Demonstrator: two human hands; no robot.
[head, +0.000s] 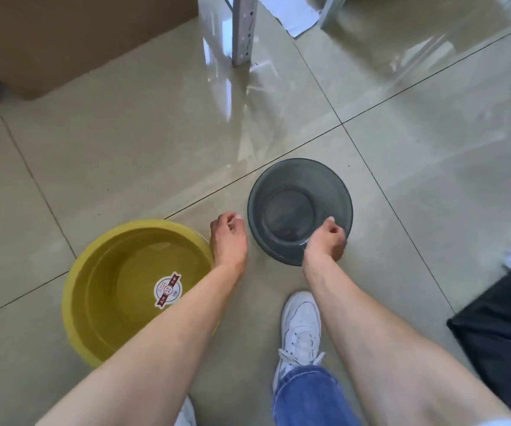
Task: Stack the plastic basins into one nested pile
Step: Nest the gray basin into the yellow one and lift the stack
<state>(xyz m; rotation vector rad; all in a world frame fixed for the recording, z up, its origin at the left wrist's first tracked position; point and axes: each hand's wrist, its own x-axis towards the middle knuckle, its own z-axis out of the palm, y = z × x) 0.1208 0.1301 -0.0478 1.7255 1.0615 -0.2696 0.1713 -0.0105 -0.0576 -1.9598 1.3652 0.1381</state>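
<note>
A large yellow basin (94,272) with a round sticker inside sits on the tiled floor at the lower left. To its right is a smaller dark grey basin (282,186), open side up. My right hand (325,242) grips the grey basin's near rim, fingers curled over the edge. Between the two basins hovers my left hand (229,238), fingers loosely curled with nothing in them, just beside the yellow basin's far right rim.
A metal shelf leg (243,29) stands at the top centre, with a cardboard box (63,35) at the top left. A black bag (506,339) lies at the right edge. My white shoe (300,327) is below the grey basin.
</note>
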